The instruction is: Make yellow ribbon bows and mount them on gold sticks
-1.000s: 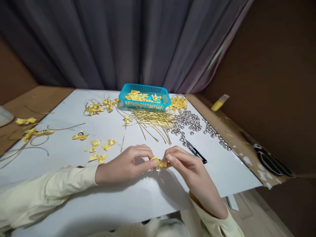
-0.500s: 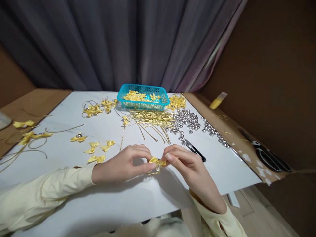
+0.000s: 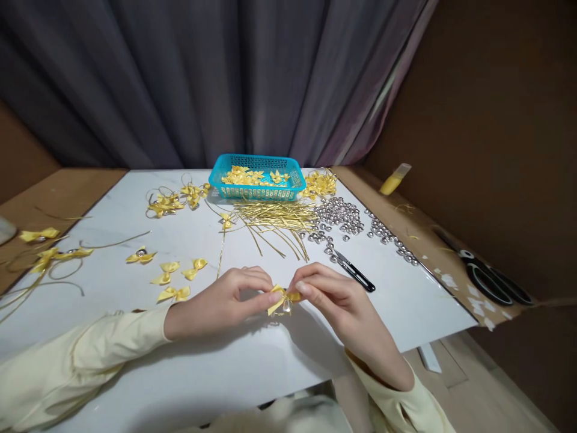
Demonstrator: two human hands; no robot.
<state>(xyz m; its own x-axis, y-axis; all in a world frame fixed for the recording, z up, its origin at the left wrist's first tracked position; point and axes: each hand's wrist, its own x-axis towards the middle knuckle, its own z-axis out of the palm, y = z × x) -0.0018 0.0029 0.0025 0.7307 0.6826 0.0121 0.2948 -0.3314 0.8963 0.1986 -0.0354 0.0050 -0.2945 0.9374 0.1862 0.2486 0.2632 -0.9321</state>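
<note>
Low over the white table (image 3: 216, 373), both of my hands pinch one yellow ribbon bow (image 3: 276, 300). My left hand (image 3: 229, 297) has thumb and fingers closed on the bow's left loop. My right hand (image 3: 336, 297) grips its right loop between thumb and fingertips. A shiny silver bead (image 3: 287, 307) hangs at the middle of the bow, with thin gold cord around it. Left of my left hand lie several loose bows (image 3: 174, 293). Black-handled thread snips (image 3: 356, 273) lie just beyond my right hand.
Farther back stands a blue basket (image 3: 216, 180) holding yellow bows. Before it lie gold cords (image 3: 274, 216), with silver beads (image 3: 340, 215) to their right. Finished-looking bows with cord (image 3: 164, 204) sit at the back left. Large black scissors (image 3: 489, 279) rest at the right edge.
The bow's left loop has tilted and now hangs lower beside the bead. Both hands still pinch the bow; the fingers have shifted slightly. The whole view has moved a little.
</note>
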